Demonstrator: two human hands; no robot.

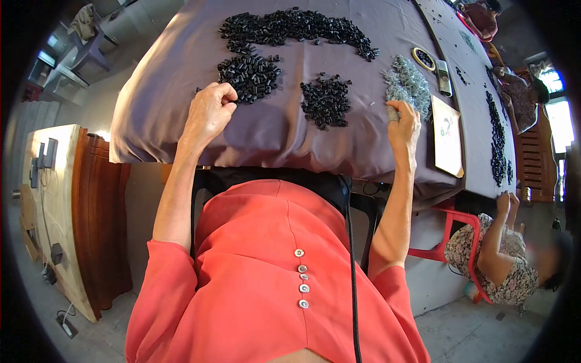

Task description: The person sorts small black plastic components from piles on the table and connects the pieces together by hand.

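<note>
My left hand (213, 107) is closed in a pinch at the lower left edge of a pile of black pieces (249, 77); what its fingertips hold is too small to name. My right hand (404, 124) is also closed, thumb against fingers, at the lower edge of a heap of clear, greyish small pieces (407, 80). Anything between those fingers is hidden. Between my hands lies a smaller pile of black pieces (326, 101). A long band of black pieces (296, 25) stretches across the cloth farther back.
The grey-purple cloth (163, 121) covers the table. Right of the clear heap are a round container (423, 58), a small device (444, 78) and a flat board (446, 136). Other people sit along the right side, one on a red chair (448, 233). A wooden cabinet (100, 218) stands left.
</note>
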